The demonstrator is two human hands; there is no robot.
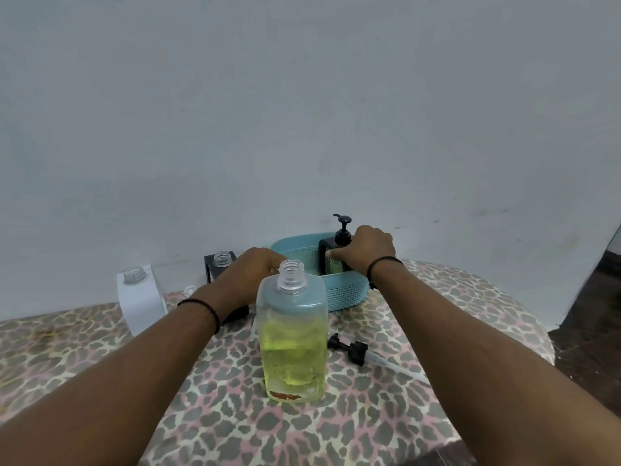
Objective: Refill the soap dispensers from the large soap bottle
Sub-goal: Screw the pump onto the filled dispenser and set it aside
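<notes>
At six o'clock I note the uncapped clear plastic soap bottle (293, 334), half yellow-green liquid. At twelve, my right hand (364, 248) grips a black pump dispenser (338, 250) inside the perforated teal basket (342, 292). Left hand (255, 269) grasp: cannot tell.

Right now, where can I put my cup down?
Bare cloth lies in front of the big soap bottle, and left of it below the white dispenser. It is crowded near the blue basket, both hands and the loose pump.
</notes>
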